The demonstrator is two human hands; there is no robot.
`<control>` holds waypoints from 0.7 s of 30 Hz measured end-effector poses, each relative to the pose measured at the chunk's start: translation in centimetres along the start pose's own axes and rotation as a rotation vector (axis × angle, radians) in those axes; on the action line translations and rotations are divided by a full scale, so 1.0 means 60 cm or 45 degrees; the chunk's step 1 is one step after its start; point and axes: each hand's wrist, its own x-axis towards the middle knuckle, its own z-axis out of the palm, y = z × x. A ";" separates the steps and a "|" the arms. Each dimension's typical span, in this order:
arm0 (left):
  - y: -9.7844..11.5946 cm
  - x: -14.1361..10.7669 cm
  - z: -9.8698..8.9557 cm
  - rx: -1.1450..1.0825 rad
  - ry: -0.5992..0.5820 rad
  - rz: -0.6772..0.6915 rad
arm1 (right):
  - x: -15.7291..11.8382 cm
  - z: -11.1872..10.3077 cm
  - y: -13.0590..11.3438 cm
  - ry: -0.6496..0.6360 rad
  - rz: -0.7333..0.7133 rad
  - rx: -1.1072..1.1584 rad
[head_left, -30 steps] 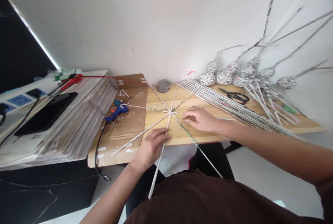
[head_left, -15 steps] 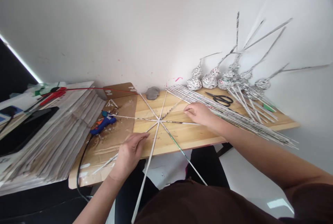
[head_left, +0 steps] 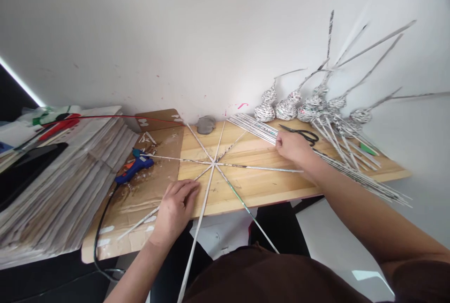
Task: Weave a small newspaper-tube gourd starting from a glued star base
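We rest our left hand (head_left: 178, 203) on the paper-stick star (head_left: 213, 164) on the counter (head_left: 260, 188), our right hand (head_left: 292, 146) at the stick bundle (head_left: 257, 128) farther right; whether either grip is closed, we cannot tell.

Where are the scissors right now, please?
In the head view, the scissors lie at right on the table, partly behind the right hand, beside the row of paper sticks.
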 end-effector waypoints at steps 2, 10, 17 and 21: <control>0.000 -0.001 -0.002 -0.005 0.009 -0.013 | -0.003 -0.007 0.003 0.018 0.040 -0.005; -0.010 -0.003 0.000 -0.030 0.008 -0.015 | -0.009 -0.046 0.054 0.236 0.189 0.180; -0.005 0.002 -0.001 -0.052 0.026 -0.033 | -0.035 -0.066 0.054 0.384 0.017 0.283; 0.006 0.018 -0.013 -0.146 0.074 -0.126 | -0.060 -0.058 0.025 0.345 -0.132 0.426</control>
